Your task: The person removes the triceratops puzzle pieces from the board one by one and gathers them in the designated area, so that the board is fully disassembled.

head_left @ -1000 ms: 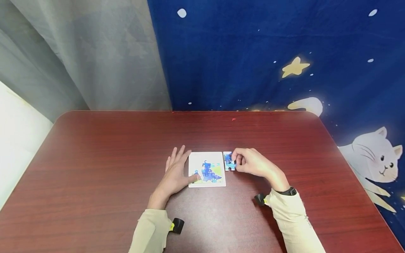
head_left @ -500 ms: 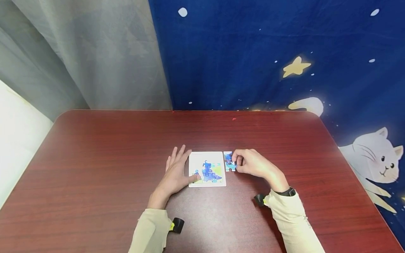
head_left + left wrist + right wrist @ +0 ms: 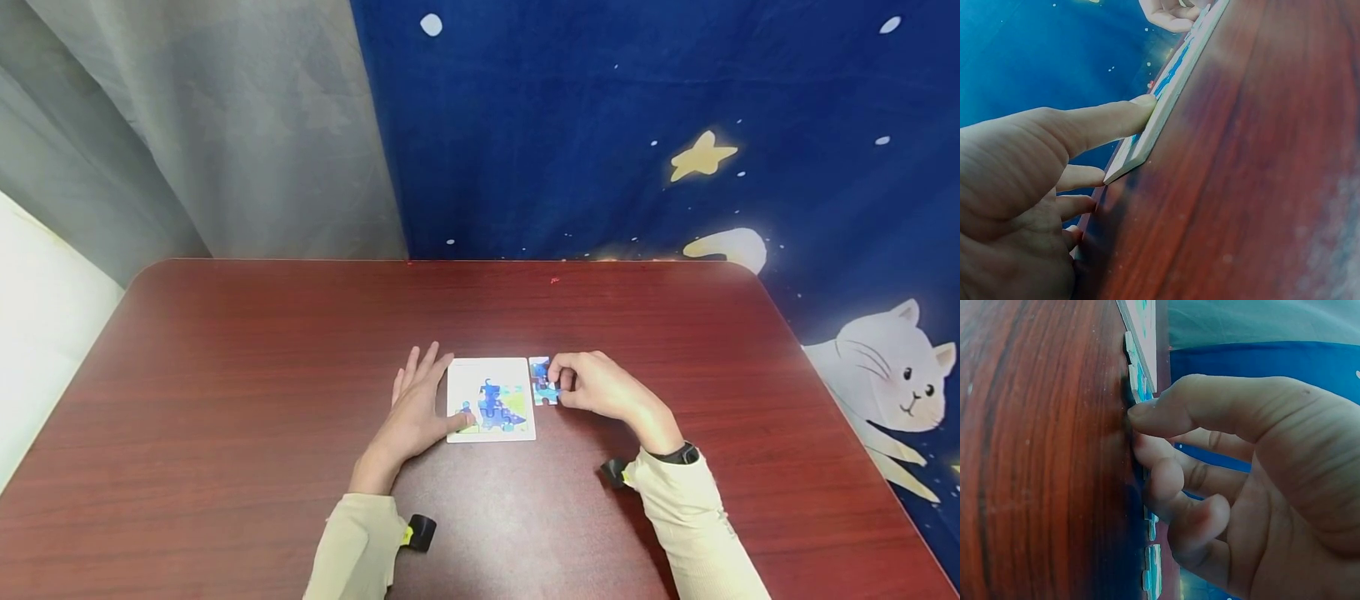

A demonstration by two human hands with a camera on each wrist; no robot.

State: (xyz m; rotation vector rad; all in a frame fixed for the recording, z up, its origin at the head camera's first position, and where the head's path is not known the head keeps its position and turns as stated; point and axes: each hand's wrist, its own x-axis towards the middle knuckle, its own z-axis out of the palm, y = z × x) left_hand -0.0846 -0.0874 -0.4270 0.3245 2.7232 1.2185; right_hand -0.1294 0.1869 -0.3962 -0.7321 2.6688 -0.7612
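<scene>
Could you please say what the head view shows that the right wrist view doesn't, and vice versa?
Only the head view shows the left hand, touching the puzzle board, and the printed cat. Only the right wrist view shows a separate puzzle piece past the right hand, apparently covered by it from above. Both show that hand, the board, pieces beside it, the table and blue curtain.

Perhaps a home room: reddish wood-grain table (image 3: 225,400), grey curtain (image 3: 285,150), blue cat-and-star cloth (image 3: 540,133).
</scene>
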